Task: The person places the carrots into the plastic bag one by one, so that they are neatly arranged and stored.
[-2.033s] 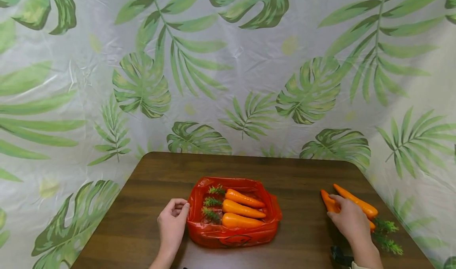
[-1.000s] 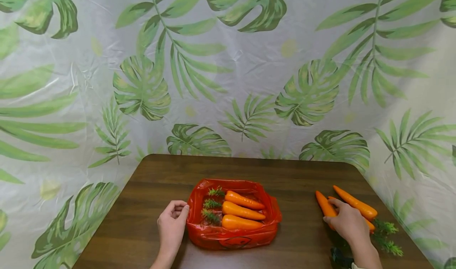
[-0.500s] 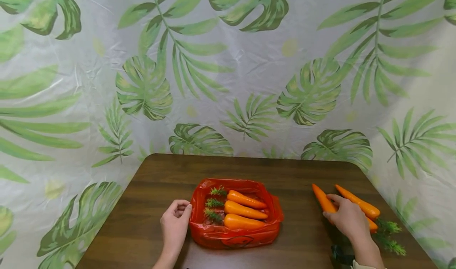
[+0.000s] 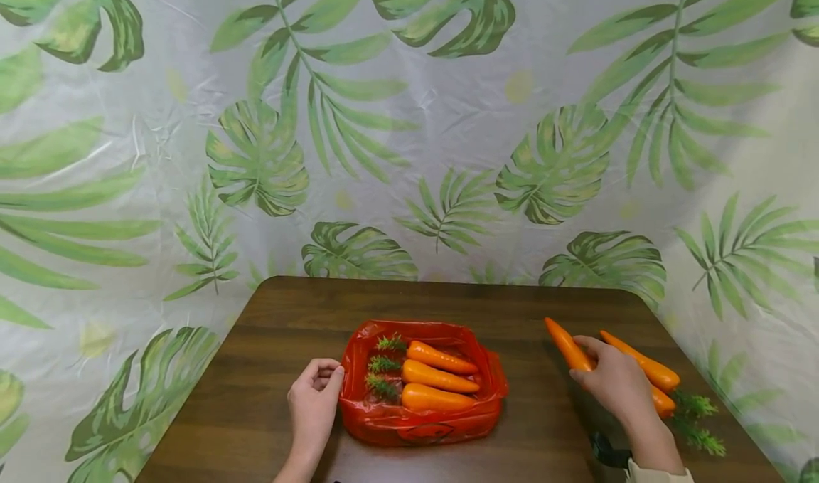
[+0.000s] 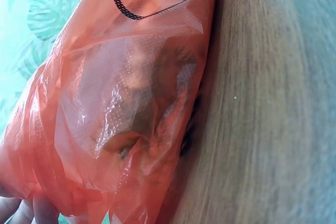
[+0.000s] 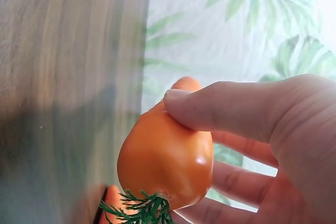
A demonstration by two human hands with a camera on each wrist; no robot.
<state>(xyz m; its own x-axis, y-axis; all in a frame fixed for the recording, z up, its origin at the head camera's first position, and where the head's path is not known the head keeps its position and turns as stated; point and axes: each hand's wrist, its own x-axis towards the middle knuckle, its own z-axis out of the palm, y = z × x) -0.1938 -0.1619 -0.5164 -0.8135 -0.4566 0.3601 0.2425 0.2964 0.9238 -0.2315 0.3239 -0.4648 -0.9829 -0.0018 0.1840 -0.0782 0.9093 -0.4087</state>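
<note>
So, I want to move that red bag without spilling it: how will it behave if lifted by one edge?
The red bag is probably floppy: its film looks thin, translucent and creased. Raised only at the edge where the left hand pinches it, it would likely sag and tip, as three carrots lie inside. Its sheen suggests it may be slippery.

The held carrot (image 6: pixel 165 158) is showing a smooth, glossy, plastic-like surface. The red bag (image 5: pixel 79 124) is presenting wrinkled, shiny, translucent plastic film. The tabletop (image 4: pixel 256 348) is displaying wood grain; the leaf-print backdrop (image 4: pixel 448 134) is showing creased, glossy sheeting.
</note>
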